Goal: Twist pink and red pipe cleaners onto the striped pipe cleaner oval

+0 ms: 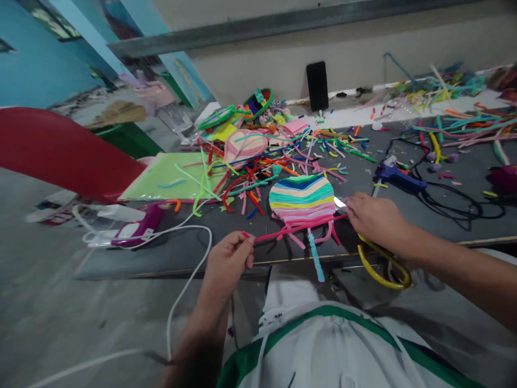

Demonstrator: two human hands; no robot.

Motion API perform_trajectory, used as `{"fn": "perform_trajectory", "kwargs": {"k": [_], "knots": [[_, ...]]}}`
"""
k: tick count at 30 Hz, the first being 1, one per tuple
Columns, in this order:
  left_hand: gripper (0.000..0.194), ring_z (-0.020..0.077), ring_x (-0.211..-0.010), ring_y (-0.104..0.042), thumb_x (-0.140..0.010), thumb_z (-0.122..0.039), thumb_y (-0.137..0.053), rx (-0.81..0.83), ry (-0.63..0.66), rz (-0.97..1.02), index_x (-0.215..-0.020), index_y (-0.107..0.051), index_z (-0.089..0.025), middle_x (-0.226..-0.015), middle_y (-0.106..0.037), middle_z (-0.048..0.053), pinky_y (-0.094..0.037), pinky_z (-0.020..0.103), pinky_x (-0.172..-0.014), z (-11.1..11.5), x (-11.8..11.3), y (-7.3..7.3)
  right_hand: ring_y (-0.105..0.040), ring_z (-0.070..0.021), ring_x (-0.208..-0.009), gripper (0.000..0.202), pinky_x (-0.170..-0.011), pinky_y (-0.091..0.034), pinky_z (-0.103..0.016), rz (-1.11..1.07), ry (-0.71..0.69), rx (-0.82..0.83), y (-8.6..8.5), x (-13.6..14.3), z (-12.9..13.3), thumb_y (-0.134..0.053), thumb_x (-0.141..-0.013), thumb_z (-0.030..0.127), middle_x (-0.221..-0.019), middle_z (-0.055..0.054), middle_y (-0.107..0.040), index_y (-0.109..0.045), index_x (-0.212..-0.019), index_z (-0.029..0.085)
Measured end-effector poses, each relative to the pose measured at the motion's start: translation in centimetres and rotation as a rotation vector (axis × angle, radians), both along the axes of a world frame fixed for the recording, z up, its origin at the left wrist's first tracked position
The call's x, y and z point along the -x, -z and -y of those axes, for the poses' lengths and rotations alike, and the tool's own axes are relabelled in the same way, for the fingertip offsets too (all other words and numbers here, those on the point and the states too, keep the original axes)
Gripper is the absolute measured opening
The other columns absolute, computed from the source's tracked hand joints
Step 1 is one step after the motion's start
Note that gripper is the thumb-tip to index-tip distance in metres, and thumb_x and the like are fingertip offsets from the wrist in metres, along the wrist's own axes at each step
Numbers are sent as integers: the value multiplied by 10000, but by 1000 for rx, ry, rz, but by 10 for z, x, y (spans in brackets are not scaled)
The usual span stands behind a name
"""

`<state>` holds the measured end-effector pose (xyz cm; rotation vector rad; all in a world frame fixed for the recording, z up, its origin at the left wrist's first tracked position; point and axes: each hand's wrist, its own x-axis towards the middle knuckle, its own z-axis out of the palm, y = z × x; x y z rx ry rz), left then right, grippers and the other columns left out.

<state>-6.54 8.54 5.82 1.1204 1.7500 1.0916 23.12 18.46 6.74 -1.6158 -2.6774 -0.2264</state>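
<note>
Currently, a red strip (274, 235) is stretching just above the near edge of the counter (137, 264), crossing in front of the lower edge of a striped piece (302, 199). The left hand (230, 256) is pinching one end between thumb and fingers. The right hand (375, 218) is closing around a pair of scissors (372, 274), its yellow loop hanging below the palm and a bit of blade showing beside the striped piece; the strip's other end is meeting this hand, though whether the fingertips are gripping it, I cannot tell. The striped piece is lying flat between the hands, with a twisted blue stem (315, 256) poking out over the counter's edge.

Beyond it, loose trimmings (339, 140) are scattering across the counter, with a pink oval (245, 144) resting among them. To the right, a blue glue gun (399, 178) is lying near the right hand. To the left, a green packet (161, 172) is lying flat, and a purple box (149, 223) is sitting nearer the edge. At the back, a phone (317, 86) is leaning against the wall (258, 54). Past the packet, a red chair (64, 151) is standing.
</note>
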Motion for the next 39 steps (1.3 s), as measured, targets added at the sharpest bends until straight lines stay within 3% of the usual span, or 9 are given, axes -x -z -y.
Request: {"fn": "perform_trajectory", "kwargs": {"k": [4,9,14,18,21,24,29,34,39], "knots": [[248,53,-343,-383,-820,-391,-555,8,-1,-94,-711,-527,-170,-430,-494,-48,-262,143,-342,-2,0,1,-601,-188,-733,292,-545,-302,-274,-72,12,79,-10,-3,-10,-380,-901,325,-936,-103,-653,-622,-922,164],[394,117,-416,-536,-748,-443,-628,41,16,88,-1006,-541,-159,-578,-561,-30,-379,187,-321,2,-8,-5,-594,-171,-747,348,-610,-373,-250,-411,57,267,-22,2,-48,-459,-851,471,-883,-55,-677,-630,-952,185],[467,131,-456,-589,-718,-385,-664,38,-34,171,-1091,-453,-199,-719,-561,-36,-456,230,-338,16,-8,-4,-583,-164,-721,362,-589,-381,-241,-546,166,368,-12,23,-78,-603,-762,373,-833,-52,-667,-625,-1043,145],[424,100,-448,-558,-719,-350,-678,-109,-137,107,-1053,-435,-252,-797,-534,-46,-403,201,-317,30,-3,5,-500,-110,-537,184,-477,-343,-220,-739,225,539,-5,32,-86,-679,-682,267,-617,12,-590,-650,-833,166],[309,76,-447,-504,-745,-336,-664,-156,-219,31,-973,-478,-241,-722,-532,-54,-388,185,-379,45,-10,12,-391,-74,-413,119,-410,-299,-206,-926,314,671,-5,30,-85,-689,-659,209,-465,56,-470,-581,-693,174],[211,79,-466,-470,-781,-338,-627,-130,-159,34,-916,-530,-208,-606,-529,-49,-377,183,-442,61,-24,21,-366,-62,-361,165,-376,-259,-190,-1123,314,811,-12,26,-78,-690,-668,207,-408,72,-421,-528,-676,178],[273,132,-632,-577,-790,-343,-618,40,200,291,-983,-609,-150,-743,-634,45,-454,230,-556,73,-48,41,-407,-61,-357,179,-344,-202,-177,-1388,197,913,-35,21,-55,-682,-691,215,-466,55,-471,-516,-745,178],[501,209,-1056,-570,-762,-270,-672,-75,243,564,-1237,-521,-216,-1163,-597,100,-457,312,-887,73,-64,39,-368,-42,-343,228,-337,-170,-186,-1601,108,905,-58,28,-9,-703,-661,217,-517,61,-479,-502,-762,180],[621,258,-1159,-522,-679,-280,-715,-222,252,802,-1258,-492,-244,-1254,-558,102,-409,372,-972,79,-68,28,-381,-41,-368,257,-351,-190,-191,-1687,10,841,-65,34,42,-708,-663,270,-568,62,-496,-500,-789,186]]}}
